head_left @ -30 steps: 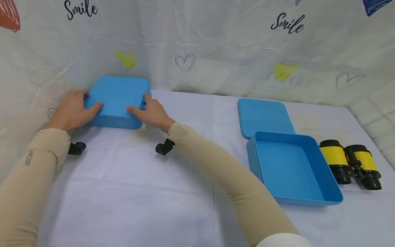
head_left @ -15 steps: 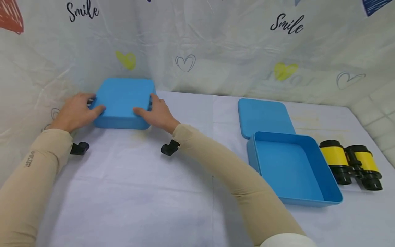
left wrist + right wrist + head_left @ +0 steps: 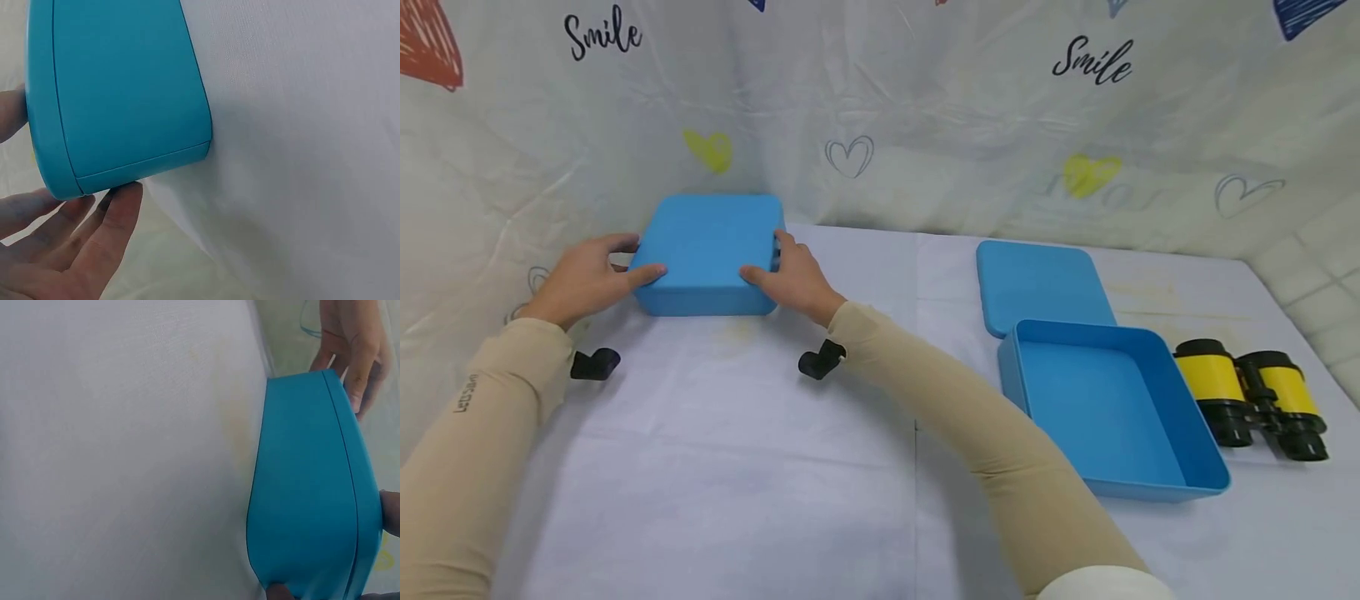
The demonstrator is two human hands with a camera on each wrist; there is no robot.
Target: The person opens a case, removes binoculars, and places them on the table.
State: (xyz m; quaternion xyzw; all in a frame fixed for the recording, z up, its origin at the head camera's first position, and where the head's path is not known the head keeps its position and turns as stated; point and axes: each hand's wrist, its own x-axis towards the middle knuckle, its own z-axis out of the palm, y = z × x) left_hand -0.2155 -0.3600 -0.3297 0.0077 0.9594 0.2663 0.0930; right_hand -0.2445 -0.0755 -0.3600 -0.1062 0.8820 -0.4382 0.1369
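A lidded blue plastic box (image 3: 709, 246) sits at the back left of the white-covered table, against the patterned backdrop. My left hand (image 3: 587, 279) holds its left side, thumb on top and fingers along the side wall. On the opposite side my right hand (image 3: 799, 282) grips the box, its thumb also over the top edge. A lid seam runs around the box (image 3: 131, 94) in the left wrist view. The fingertips (image 3: 125, 203) of the left hand touch the end wall there. In the right wrist view, some right-hand fingers are cut off at the frame edge.
An open blue box (image 3: 1112, 408) stands at the right with nothing inside. Behind it lies a flat blue lid (image 3: 1045, 283). Yellow and black binoculars (image 3: 1251, 396) rest to its right. The printed backdrop (image 3: 925, 108) hangs along the table's rear edge.
Both hands have shifted the lidded blue box a little to the right, keeping hold of it. The open box, flat lid and binoculars stay in place.
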